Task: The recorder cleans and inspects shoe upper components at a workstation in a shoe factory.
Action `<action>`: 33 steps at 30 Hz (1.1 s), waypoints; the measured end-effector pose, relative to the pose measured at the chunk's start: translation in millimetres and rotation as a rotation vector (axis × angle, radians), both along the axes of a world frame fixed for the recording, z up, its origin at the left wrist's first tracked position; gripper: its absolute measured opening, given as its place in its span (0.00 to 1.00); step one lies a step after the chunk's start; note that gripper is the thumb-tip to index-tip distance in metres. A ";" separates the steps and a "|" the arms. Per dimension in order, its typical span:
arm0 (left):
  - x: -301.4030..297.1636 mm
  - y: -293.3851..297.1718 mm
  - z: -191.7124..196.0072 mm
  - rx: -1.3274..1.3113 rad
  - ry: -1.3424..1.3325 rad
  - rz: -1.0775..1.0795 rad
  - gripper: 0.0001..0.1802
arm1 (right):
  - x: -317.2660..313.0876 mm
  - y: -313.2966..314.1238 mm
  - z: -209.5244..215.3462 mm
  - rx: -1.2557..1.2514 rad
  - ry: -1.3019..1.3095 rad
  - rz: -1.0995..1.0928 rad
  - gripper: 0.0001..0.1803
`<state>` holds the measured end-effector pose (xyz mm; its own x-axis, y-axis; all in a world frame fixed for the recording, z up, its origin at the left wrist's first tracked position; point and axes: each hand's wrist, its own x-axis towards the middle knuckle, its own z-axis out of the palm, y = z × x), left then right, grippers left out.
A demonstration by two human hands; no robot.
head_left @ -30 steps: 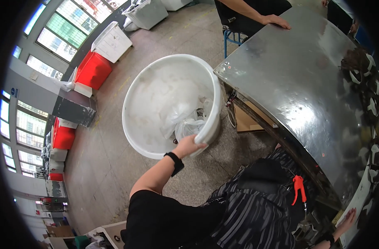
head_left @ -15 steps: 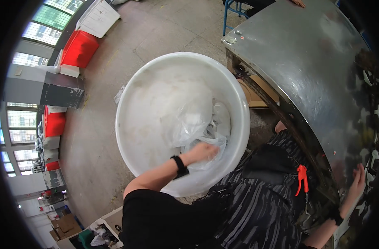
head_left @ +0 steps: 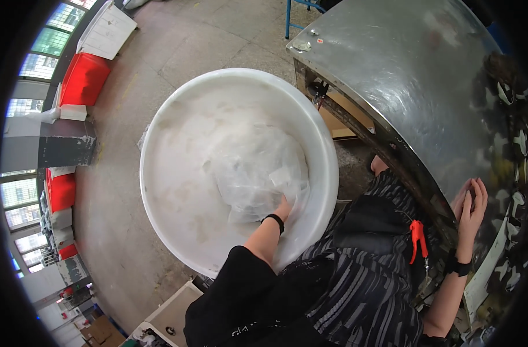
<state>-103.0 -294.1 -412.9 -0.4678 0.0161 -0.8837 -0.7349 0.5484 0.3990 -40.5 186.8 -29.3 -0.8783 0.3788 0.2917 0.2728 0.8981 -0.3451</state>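
Observation:
A clear plastic bag (head_left: 246, 199) lies crumpled inside a large round white tub (head_left: 152, 191). My left hand (head_left: 283, 209) reaches down into the tub at the bag's near right edge; its fingers are hidden by the plastic, so I cannot see their grip. The bag's contents are blurred by the film, though a small white patch (head_left: 280, 176) shows near its right side. On the metal tabletop (head_left: 402, 75) rests my right hand (head_left: 471, 211), open, its fingers extended and lightly bent with nothing in them.
Several white metal pieces (head_left: 515, 205) lie along the table's right side. A red air-gun handle (head_left: 417, 240) hangs by my lap. Beneath the table is a cardboard box (head_left: 347, 113). Red bins (head_left: 84, 78) line the windows on the left.
My left hand has gone lower into the tub, its fingers now under plastic. The bag has spread out over what was showing beside it. My right hand's fingers have come closer together on the table.

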 end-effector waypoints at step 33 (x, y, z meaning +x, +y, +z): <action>-45.0 -63.1 33.1 0.397 0.500 -0.087 0.36 | -1.0 -1.2 -5.1 0.005 0.018 0.003 0.16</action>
<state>-148.0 -357.1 -379.8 -0.8038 0.3535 -0.4785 -0.3671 0.3383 0.8665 -41.5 185.7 -34.4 -0.8740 0.3745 0.3095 0.2636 0.9007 -0.3453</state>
